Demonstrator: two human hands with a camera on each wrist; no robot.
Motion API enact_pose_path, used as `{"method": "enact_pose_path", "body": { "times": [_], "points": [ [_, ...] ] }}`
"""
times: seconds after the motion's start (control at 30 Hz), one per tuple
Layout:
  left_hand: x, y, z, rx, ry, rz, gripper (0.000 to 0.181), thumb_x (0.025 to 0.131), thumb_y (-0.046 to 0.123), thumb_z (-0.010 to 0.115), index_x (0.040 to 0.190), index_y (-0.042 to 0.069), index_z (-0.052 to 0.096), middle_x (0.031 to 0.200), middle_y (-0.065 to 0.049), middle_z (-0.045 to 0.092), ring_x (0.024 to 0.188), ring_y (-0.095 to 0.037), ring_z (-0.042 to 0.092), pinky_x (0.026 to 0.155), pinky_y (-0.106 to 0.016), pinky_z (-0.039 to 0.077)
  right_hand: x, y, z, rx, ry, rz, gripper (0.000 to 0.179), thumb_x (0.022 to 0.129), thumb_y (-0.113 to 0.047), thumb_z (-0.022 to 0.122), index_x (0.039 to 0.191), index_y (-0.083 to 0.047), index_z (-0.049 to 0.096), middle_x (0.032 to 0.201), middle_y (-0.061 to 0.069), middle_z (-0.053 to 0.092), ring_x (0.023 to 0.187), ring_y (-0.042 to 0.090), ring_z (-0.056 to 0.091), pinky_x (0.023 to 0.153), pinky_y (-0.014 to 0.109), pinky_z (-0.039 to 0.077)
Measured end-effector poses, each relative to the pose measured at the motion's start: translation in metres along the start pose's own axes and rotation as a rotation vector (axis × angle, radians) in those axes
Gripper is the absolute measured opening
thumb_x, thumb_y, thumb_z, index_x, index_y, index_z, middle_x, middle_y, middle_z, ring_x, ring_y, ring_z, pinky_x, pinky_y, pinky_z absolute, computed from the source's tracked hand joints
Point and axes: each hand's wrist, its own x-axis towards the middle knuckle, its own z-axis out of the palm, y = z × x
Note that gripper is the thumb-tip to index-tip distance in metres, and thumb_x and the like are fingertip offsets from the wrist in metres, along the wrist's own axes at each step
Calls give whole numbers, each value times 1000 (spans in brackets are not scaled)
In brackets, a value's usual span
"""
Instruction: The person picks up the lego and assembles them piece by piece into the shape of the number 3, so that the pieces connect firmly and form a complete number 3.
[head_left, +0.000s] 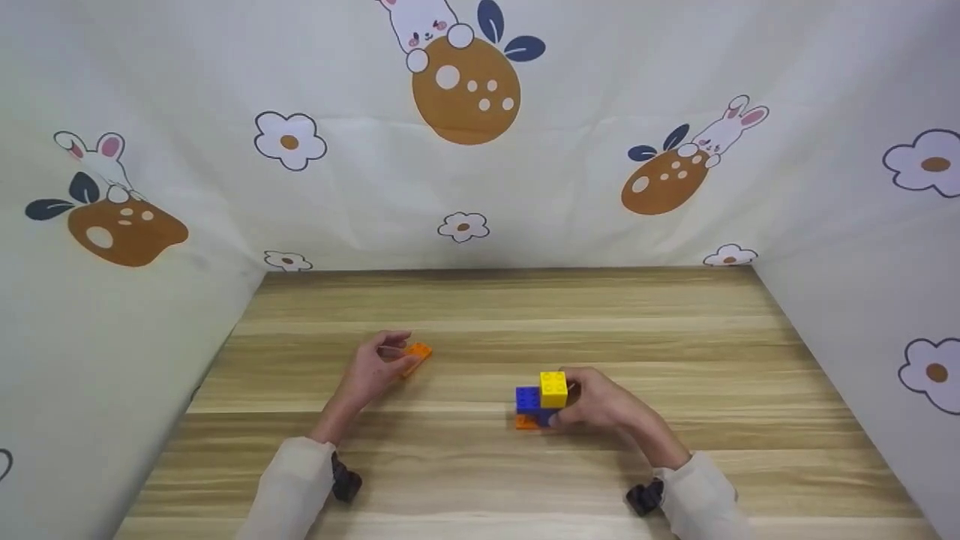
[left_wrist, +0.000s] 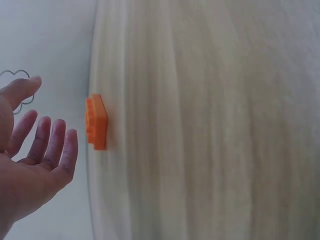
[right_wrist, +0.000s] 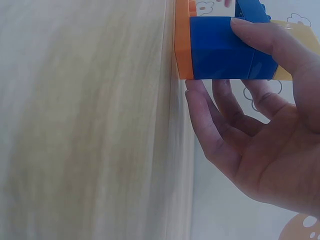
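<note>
In the head view, a stack of toy building bricks (head_left: 528, 399) stands on the wooden table, right of its middle. An orange brick forms its base, blue bricks (right_wrist: 220, 49) sit over that, and a yellow brick (head_left: 553, 388) tops the right side. My right hand (head_left: 604, 401) holds the stack from the right, its thumb on the blue side and its fingers round the far side. Farther left lies a flat orange brick (left_wrist: 98, 122), on its own. My left hand (head_left: 375, 367) hovers beside this brick with thumb and fingers spread; a gap shows between them in the left wrist view.
The wooden table (head_left: 465, 480) runs back to a pale cloth wall (head_left: 337, 210) printed with rabbits and flowers. Similar cloth stands along the left and right table edges. A black wrist device (head_left: 346, 481) shows at the left cuff, another (head_left: 645, 497) at the right.
</note>
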Motion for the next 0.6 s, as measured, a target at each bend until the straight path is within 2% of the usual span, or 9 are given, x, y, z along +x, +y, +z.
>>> {"method": "enact_pose_path", "body": {
  "times": [0.23, 0.5, 0.6],
  "points": [
    [2, -9, -1, 25, 8, -10, 48, 88, 8, 75, 134, 1, 60, 131, -24, 60, 119, -37, 63, 98, -45, 54, 0, 0, -1, -22, -3, -3, 45, 70, -5, 86, 112, -6, 67, 100, 7, 69, 88, 20, 57, 83, 33, 49],
    [2, -17, 2, 20, 8, -16, 50, 86, 4, 76, 133, -2, 59, 128, -25, 62, 118, -37, 62, 101, -47, 52, 0, 1, 0, -11, -8, 9, 45, 71, -4, 85, 112, -7, 67, 104, 7, 70, 92, 21, 59, 90, 41, 52],
    [3, -17, 5, 29, 0, -4, 51, 85, 2, 77, 132, -4, 59, 126, -25, 63, 116, -36, 63, 102, -47, 51, 0, 0, 0, -6, -6, 9, 45, 71, -4, 85, 112, -7, 67, 104, 8, 69, 92, 21, 59, 90, 40, 51]
  ]
}}
